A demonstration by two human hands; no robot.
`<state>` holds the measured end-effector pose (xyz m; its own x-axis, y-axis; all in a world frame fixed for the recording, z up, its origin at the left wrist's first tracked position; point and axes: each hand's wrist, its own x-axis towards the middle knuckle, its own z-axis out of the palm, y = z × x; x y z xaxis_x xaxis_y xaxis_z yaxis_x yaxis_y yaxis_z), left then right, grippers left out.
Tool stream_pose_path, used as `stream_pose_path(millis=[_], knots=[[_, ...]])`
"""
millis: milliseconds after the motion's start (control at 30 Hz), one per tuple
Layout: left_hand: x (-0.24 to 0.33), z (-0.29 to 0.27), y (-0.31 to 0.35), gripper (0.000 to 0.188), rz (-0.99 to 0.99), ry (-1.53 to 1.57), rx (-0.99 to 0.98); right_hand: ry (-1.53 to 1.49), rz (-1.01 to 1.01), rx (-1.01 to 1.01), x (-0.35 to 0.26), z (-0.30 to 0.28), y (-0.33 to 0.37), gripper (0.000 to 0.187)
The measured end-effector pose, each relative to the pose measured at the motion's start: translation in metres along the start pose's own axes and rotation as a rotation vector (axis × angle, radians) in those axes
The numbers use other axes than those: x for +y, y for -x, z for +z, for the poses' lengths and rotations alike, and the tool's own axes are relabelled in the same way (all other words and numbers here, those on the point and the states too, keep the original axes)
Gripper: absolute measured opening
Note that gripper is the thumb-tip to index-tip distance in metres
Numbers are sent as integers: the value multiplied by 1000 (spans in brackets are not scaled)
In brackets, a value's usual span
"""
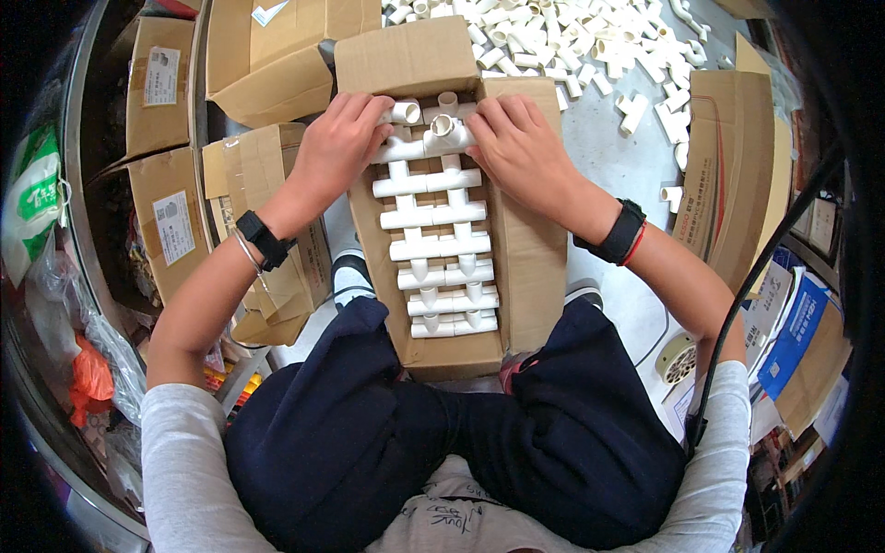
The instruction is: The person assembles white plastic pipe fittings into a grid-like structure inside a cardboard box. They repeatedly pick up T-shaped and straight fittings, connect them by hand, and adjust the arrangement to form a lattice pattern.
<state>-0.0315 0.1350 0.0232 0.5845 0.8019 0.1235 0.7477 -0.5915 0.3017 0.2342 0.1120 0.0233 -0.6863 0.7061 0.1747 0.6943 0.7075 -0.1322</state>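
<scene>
A long open cardboard box (533, 267) stands between my legs, with white plastic pipe tees (441, 246) laid in it in two neat columns. At the far end, my left hand (341, 143) has its fingers curled round a white tee (403, 113), whose round opening faces right. Across from it, my right hand (518, 143) is closed at the end of another white tee (449, 136), with that tee's branch opening pointing up. My fingers partly cover both fittings. Behind them, more white fittings show inside the box's far end.
Loose white pipe fittings (590, 37) are heaped on the grey floor at the far right. Cardboard boxes stand at the far left (267, 78), left (263, 184) and right (728, 175). A black cable (737, 323) hangs by my right arm. A round cream object (678, 359) lies near my right knee.
</scene>
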Motion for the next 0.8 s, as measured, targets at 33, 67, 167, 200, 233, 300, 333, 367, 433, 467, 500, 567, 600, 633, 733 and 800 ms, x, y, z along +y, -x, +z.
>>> stream_pose_path(millis=[33,67,167,200,233,300,333,367,433,467,500,567,600,633,733,800], knots=[[0,0,0,28,-1,-12,-6,-8,-1,-12,0,0,0,33],[-1,0,0,28,4,-30,-20,-10,-7,-15,0,0,1,33],[-1,1,-1,29,28,-100,-59,-33,1,-14,0,1,3,33],[-1,2,-1,30,42,-135,-71,-39,8,-16,0,1,3,33],[-1,3,-2,31,57,-168,-80,-49,11,-10,1,1,3,32],[-2,4,-3,36,74,-239,-110,-56,21,-16,1,1,3,32],[-2,5,-4,38,84,-274,-118,-63,20,-10,1,1,3,32],[-2,5,-4,39,78,-279,-132,-65,22,-11,1,1,3,32],[-1,5,-4,42,68,-290,-150,-68,25,-14,1,1,3,32],[0,5,-3,42,69,-299,-163,-69,26,-16,2,1,3,32],[0,4,-3,42,70,-309,-176,-69,27,-18,2,1,3,31],[1,3,-2,42,63,-294,-198,-67,26,-13,2,2,4,31],[1,1,-1,41,54,-269,-207,-65,25,-10,2,2,5,31],[1,0,-1,41,50,-240,-203,-67,26,-12,2,2,5,31],[1,-2,0,37,53,-240,-215,-65,18,12,2,3,4,28],[1,-2,0,34,58,-230,-222,-52,-5,70,3,4,3,23]])
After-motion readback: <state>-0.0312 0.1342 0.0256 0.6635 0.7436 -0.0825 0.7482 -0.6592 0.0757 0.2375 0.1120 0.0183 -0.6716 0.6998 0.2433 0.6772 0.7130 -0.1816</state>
